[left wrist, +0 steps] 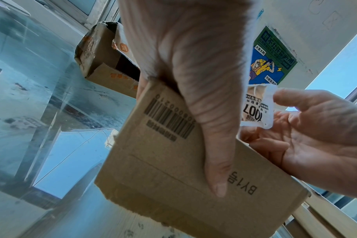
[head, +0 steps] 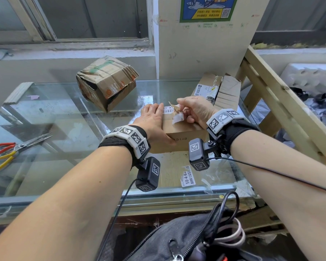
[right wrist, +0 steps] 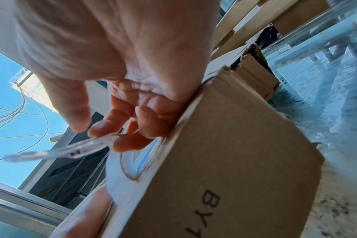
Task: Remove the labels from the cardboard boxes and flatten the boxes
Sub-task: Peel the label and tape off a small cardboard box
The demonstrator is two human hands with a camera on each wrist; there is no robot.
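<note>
A small brown cardboard box (head: 184, 135) stands on the glass counter (head: 68, 129) in front of me. My left hand (head: 154, 117) holds it steady, with fingers across the top and the thumb (left wrist: 216, 161) down the printed front face. My right hand (head: 181, 110) pinches a white label (head: 177, 117) between thumb and fingers. The label is partly peeled and curls up off the box top. The left wrist view shows the lifted label (left wrist: 257, 107) and its print. In the right wrist view the label (right wrist: 57, 151) sticks out from the fingertips.
A crumpled, larger cardboard box (head: 105, 83) lies at the back left of the counter. Folded cardboard (head: 218, 89) leans at the back right beside a wooden frame (head: 282, 102). Red and yellow handled scissors (head: 17, 147) lie at the left. A loose label (head: 187, 177) sticks near the front edge.
</note>
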